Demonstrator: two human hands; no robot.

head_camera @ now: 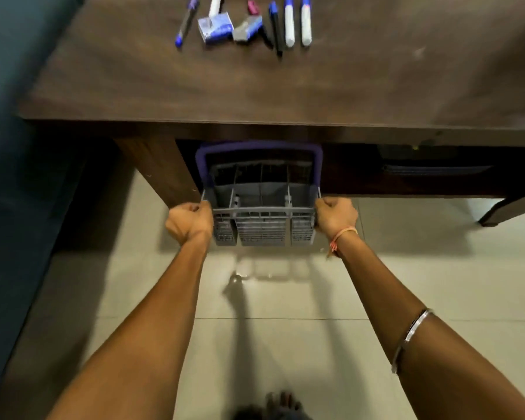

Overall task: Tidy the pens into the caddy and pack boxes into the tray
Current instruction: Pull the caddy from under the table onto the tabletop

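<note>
Both hands are gripping a grey slotted caddy (262,219) just below the front edge of the dark wooden bench (285,86), above the tiled floor (436,283). The left hand (190,218) is closing its fingers on the caddy's left end, the right hand (335,216) clamping the right end. The caddy's long axis is running side to side along the bench edge, its purple handle (258,147) lying toward the bench's underside. Far back on the bench, pens (289,21) are lying pointing roughly toward the person, beside two small boxes (215,27).
</note>
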